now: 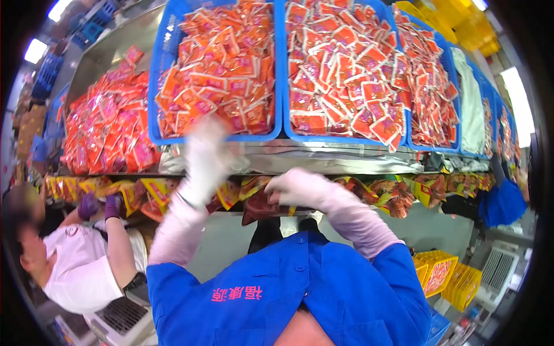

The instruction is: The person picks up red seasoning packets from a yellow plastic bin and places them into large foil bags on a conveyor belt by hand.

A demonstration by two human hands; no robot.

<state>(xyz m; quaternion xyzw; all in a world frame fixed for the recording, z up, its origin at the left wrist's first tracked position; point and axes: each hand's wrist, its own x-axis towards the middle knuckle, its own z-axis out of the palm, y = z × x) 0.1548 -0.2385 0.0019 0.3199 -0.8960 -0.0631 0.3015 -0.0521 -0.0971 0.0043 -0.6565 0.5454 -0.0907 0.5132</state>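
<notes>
I read the pink lettering 福康源, inverted in my view, on the blue shirt.

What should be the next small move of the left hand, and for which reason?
Probably the left hand should take one red packet for the bag: it is at the front edge of the blue crate, while the right hand is at the bag. Blur hides whether it already holds one.
</notes>
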